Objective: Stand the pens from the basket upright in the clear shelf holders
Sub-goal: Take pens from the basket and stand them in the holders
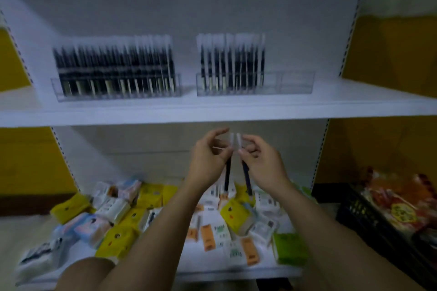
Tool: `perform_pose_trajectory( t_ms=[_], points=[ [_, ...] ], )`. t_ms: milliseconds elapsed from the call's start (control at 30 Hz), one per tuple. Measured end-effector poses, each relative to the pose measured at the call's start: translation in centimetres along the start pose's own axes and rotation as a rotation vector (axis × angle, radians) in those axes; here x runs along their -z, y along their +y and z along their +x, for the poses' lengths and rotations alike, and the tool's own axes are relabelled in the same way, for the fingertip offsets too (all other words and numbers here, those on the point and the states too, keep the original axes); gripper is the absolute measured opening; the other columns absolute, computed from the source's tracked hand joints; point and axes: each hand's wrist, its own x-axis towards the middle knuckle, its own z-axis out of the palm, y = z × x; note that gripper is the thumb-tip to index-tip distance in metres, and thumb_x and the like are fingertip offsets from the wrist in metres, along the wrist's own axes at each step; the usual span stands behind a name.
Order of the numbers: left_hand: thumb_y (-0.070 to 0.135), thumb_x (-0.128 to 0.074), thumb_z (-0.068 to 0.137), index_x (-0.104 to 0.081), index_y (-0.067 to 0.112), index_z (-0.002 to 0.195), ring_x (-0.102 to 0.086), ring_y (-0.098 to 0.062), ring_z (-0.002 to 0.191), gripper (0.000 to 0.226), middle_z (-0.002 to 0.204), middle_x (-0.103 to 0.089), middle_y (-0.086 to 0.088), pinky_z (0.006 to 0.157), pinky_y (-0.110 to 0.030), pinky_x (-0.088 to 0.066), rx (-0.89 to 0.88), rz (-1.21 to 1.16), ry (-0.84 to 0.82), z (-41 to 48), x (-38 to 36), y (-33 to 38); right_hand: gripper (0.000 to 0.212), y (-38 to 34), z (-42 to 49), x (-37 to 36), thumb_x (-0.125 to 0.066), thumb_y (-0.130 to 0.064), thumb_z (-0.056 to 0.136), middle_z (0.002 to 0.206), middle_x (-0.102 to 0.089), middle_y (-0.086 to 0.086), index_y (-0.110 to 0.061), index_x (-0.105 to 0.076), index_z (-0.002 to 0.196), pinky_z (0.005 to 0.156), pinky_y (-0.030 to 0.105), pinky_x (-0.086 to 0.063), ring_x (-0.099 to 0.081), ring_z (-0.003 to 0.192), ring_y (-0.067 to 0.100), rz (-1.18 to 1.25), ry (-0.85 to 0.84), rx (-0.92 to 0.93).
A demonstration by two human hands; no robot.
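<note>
Each hand holds one packaged dark pen upright, just below the white shelf's front edge (212,114). My left hand (208,160) grips a pen (227,176), and my right hand (262,163) pinches another pen (247,178) close beside it. On the shelf above stand two clear holders. The left holder (115,88) is packed with upright pens. The right holder (255,85) has pens in its left part, while its right end (298,82) stands bare. The view is blurred.
The lower shelf (212,264) carries many small packets in yellow, white, orange and green. A black basket (369,217) with colourful packs sits at the lower right. Yellow side panels flank the shelving.
</note>
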Motion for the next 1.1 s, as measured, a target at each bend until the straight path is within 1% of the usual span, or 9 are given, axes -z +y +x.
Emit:
perform_pose_trajectory(
  t_ms=[67, 200, 300, 433, 567, 700, 800, 967, 1100],
  points=[
    [0.012, -0.068, 0.088, -0.06, 0.035, 0.116, -0.069, -0.018, 0.081, 0.037, 0.089, -0.067, -0.001, 0.075, -0.04, -0.059, -0.08, 0.038, -0.012, 1.0, 0.3, 2.4, 0.039, -1.7, 0.8, 1.7, -0.06, -0.013, 0.093, 0.078, -0.057, -0.005, -0.026, -0.054, 0.129, 0.068, 0.012, -0.045, -0.058, 0.075, 0.006, 0.014, 0.007, 0.06],
    [0.016, -0.068, 0.088, -0.062, 0.035, 0.114, -0.069, -0.009, 0.075, 0.033, 0.09, -0.07, 0.004, 0.072, -0.039, -0.06, -0.192, 0.092, 0.0, 2.8, 0.6, 7.5, 0.046, -4.8, 2.2, 4.6, -0.061, -0.013, 0.093, 0.083, -0.058, -0.005, -0.04, -0.05, 0.129, 0.074, 0.017, -0.049, -0.06, 0.077, 0.004, -0.003, 0.033, 0.181],
    [0.016, -0.068, 0.087, -0.06, 0.035, 0.113, -0.068, -0.007, 0.074, 0.033, 0.09, -0.069, 0.007, 0.072, -0.037, -0.06, -0.245, 0.126, -0.02, 3.9, 0.5, 11.0, 0.042, -7.0, 3.3, 6.3, -0.062, -0.015, 0.092, 0.081, -0.062, -0.005, -0.038, -0.054, 0.126, 0.073, 0.018, -0.051, -0.061, 0.077, 0.003, -0.028, 0.069, 0.235],
    [0.015, -0.071, 0.084, -0.061, 0.038, 0.103, -0.068, -0.013, 0.075, 0.032, 0.084, -0.069, 0.006, 0.074, -0.039, -0.059, -0.307, 0.15, -0.006, 5.6, 0.7, 14.8, 0.04, -9.7, 5.0, 8.4, -0.064, -0.015, 0.091, 0.085, -0.062, -0.006, -0.041, -0.053, 0.119, 0.07, 0.018, -0.051, -0.062, 0.078, 0.005, -0.04, 0.113, 0.279],
    [0.017, -0.07, 0.086, -0.057, 0.038, 0.106, -0.064, -0.006, 0.072, 0.031, 0.097, -0.066, 0.009, 0.059, -0.018, -0.054, -0.379, 0.231, 0.022, 7.7, 0.7, 17.3, 0.037, -11.9, 7.2, 10.2, -0.067, -0.011, 0.089, 0.093, -0.061, -0.006, -0.036, -0.055, 0.113, 0.067, 0.031, -0.059, -0.065, 0.075, 0.013, 0.0, 0.162, 0.323],
    [0.018, -0.067, 0.088, -0.057, 0.034, 0.111, -0.065, -0.001, 0.077, 0.03, 0.097, -0.064, 0.011, 0.055, -0.011, -0.051, -0.398, 0.216, 0.014, 10.4, -0.1, 19.2, 0.033, -12.8, 9.8, 12.1, -0.067, -0.013, 0.088, 0.095, -0.062, -0.007, -0.034, -0.055, 0.112, 0.066, 0.037, -0.06, -0.068, 0.075, 0.013, 0.01, 0.216, 0.36],
    [0.016, -0.067, 0.088, -0.059, 0.032, 0.108, -0.063, 0.0, 0.081, 0.026, 0.094, -0.066, 0.009, 0.059, -0.008, -0.049, -0.453, 0.266, 0.052, 12.7, -1.1, 19.9, 0.032, -13.1, 12.2, 13.3, -0.068, -0.013, 0.088, 0.093, -0.061, -0.005, -0.03, -0.056, 0.112, 0.065, 0.042, -0.06, -0.068, 0.073, 0.018, 0.003, 0.243, 0.374],
    [0.019, -0.065, 0.09, -0.062, 0.025, 0.109, -0.063, -0.005, 0.084, 0.02, 0.093, -0.068, 0.007, 0.074, -0.017, -0.051, -0.546, 0.389, 0.114, 15.9, -2.8, 20.0, 0.033, -12.7, 16.3, 14.1, -0.067, -0.012, 0.088, 0.092, -0.06, -0.008, -0.032, -0.054, 0.111, 0.066, 0.044, -0.059, -0.068, 0.071, 0.018, -0.026, 0.263, 0.38],
    [0.021, -0.065, 0.09, -0.063, 0.025, 0.108, -0.061, -0.004, 0.082, 0.019, 0.09, -0.065, 0.011, 0.067, -0.008, -0.043, -0.558, 0.463, 0.151, 18.2, -3.1, 19.2, 0.034, -11.6, 18.6, 13.8, -0.067, -0.011, 0.089, 0.092, -0.06, -0.009, -0.032, -0.054, 0.113, 0.067, 0.042, -0.059, -0.068, 0.071, 0.016, -0.018, 0.273, 0.405]
  ],
)
